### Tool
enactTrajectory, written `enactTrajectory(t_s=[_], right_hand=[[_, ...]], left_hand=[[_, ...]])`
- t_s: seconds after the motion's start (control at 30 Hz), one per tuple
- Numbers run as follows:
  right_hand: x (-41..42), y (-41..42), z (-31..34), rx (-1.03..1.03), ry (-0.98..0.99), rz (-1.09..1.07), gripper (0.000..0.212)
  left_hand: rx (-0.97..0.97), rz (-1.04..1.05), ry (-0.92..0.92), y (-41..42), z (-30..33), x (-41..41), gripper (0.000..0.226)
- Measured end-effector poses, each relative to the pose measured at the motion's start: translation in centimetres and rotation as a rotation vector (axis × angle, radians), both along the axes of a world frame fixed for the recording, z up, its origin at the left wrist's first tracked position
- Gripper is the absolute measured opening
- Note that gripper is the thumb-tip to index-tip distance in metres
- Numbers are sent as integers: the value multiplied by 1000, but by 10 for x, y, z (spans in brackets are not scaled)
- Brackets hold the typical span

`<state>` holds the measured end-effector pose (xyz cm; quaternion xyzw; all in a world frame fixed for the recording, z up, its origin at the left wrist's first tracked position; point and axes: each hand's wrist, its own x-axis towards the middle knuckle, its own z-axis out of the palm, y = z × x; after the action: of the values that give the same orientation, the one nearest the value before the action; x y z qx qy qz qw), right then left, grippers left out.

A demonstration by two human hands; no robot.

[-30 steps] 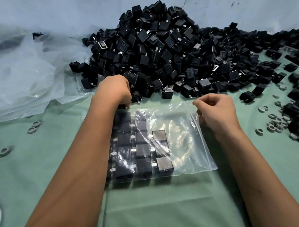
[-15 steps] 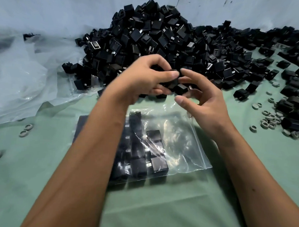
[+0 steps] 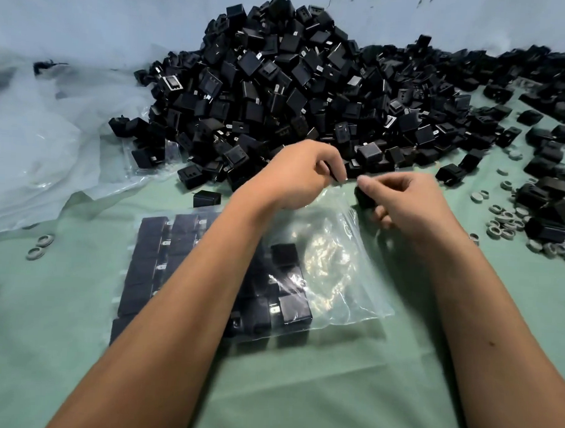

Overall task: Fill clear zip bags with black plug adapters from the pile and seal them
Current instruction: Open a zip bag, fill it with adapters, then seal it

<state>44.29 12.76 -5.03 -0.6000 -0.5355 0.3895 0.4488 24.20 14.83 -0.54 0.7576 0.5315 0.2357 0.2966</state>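
above one clear zip bag [image 3: 343,268], two hands, left hand [image 3: 295,178] and right hand [image 3: 404,206] each pinching an adapter [image 3: 364,196]

R hand [image 3: 404,206] w/ adapter [image 3: 364,198]

Viewpoint: one wide-angle head camera, worn by the person.
Facing: forward and down, toward the pile of black adapters [image 3: 299,95], which sits at the top centre.
Nearness: close; both forearms run in from the bottom edge, and the clear bag [image 3: 337,268] lies just below the pile.
Edges: bending at the sides; green cloth [image 3: 299,392] fills the foreground below the pile.
Shared views: none, a single camera.
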Motion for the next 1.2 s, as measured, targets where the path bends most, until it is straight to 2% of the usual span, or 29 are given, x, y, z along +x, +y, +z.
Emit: enactTrajectory(t_s=[0.03, 0.1, 0.17, 0.3, 0.4, 0.57, 0.67, 0.8, 0.87, 0.97, 1.07, 1.2], right_hand=[[2, 0, -1, -46, -34, 18, 17], [6, -1, 0, -67, 22, 94, 10], [10, -2, 3, -87, 65, 195, 17], [21, -4, 8, -113, -20, 365, 37], [22, -8, 11, -101, -2, 495, 45], [7, -13, 10, -104, 52, 764, 36], [-7, -16, 9, -45, 18, 758, 34], [-23, -16, 3, 96, -140, 615, 20], [-31, -17, 0, 135, -156, 571, 22], [-36, -16, -4, 110, -152, 513, 28], [-32, -14, -1, 70, -226, 575, 31], [-34, -19, 2, 14, -127, 633, 22]], left_hand=[[-39, -73, 63, -2, 0, 0, 34], [-17, -155, 239, -4, 0, 0, 44], [78, -197, 363, -4, 0, 1, 42], [178, -261, 332, -4, 6, -1, 19], [241, -276, 315, -4, 14, -7, 16], [244, -299, 225, -10, 23, -10, 14], [226, -296, 168, -10, 24, -13, 16], [220, -293, 150, -8, 23, -13, 21], [218, -285, 139, -7, 22, -13, 21], [211, -266, 106, -3, 19, -17, 19], [198, -250, 66, -1, 18, -19, 15], [217, -254, 38, -1, 16, -18, 16]])
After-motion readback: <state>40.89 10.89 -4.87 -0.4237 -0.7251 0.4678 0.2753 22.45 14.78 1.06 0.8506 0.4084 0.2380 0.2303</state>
